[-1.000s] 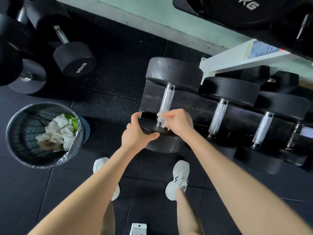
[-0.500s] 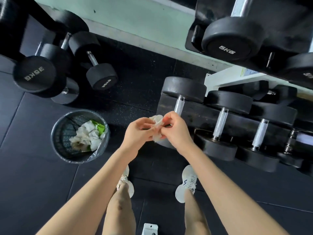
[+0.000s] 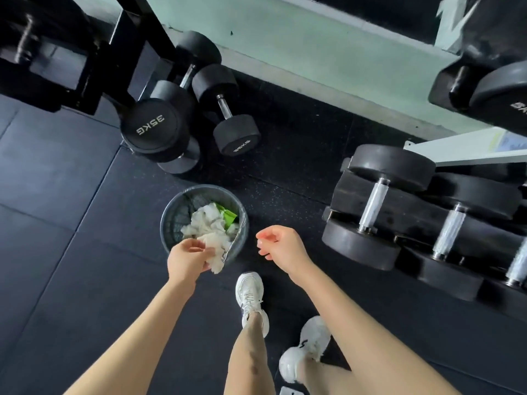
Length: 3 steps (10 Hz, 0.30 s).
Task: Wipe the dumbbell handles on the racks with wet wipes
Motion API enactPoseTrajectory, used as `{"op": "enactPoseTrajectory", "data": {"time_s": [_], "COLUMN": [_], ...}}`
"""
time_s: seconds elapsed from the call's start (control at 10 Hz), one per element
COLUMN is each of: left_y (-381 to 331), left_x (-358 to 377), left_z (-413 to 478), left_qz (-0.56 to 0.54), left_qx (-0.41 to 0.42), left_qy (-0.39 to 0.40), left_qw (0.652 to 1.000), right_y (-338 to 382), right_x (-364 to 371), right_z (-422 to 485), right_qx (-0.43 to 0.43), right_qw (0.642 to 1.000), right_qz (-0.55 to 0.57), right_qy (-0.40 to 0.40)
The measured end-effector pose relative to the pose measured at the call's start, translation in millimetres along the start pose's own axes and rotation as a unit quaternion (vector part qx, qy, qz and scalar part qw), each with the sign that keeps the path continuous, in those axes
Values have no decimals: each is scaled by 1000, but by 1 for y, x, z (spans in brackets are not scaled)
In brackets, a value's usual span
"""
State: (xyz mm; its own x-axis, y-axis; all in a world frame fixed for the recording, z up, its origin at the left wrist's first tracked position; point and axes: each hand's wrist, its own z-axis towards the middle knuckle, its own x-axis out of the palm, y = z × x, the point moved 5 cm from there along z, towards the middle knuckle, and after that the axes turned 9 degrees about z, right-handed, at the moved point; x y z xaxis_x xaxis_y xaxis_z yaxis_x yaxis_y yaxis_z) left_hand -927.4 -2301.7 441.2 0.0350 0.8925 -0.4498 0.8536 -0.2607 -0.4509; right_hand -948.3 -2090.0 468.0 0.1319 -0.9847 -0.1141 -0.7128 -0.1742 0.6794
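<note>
Hands swing off the rack [image 3: 413, 220] to the bin [image 3: 174, 212]: L hand [image 3: 186, 259] pinches the used wipe [image 3: 216, 262] at its rim – limp, light, damp, grab any corner. R hand [image 3: 281, 246] loose, empty. Handles [image 3: 373, 205] wait right.

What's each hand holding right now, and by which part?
Left hand pinches a crumpled wipe by its upper end, over the bin; right hand holds nothing.

Top-right dumbbell [image 3: 499, 92] runs off the edge (its label [image 3: 518, 108] cut short); left rack [image 3: 42, 52] is blurred
</note>
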Motion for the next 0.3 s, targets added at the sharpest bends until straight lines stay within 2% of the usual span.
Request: {"op": "enactPoseTrajectory", "data": {"time_s": [0.2,0.3], "left_y": [34,36], "left_x": [-7,0], "left_z": [55,65], "left_qz": [83,91], "left_qx": [27,32], "left_qy": [-74,-77], "left_qw": [993,992], "right_y": [-22,-29], "right_x": [12,1], "right_z": [19,22], "right_qx": [4,-9], "right_qw": [999,999], "right_qz": [-30,-43], "right_qy": [27,21]}}
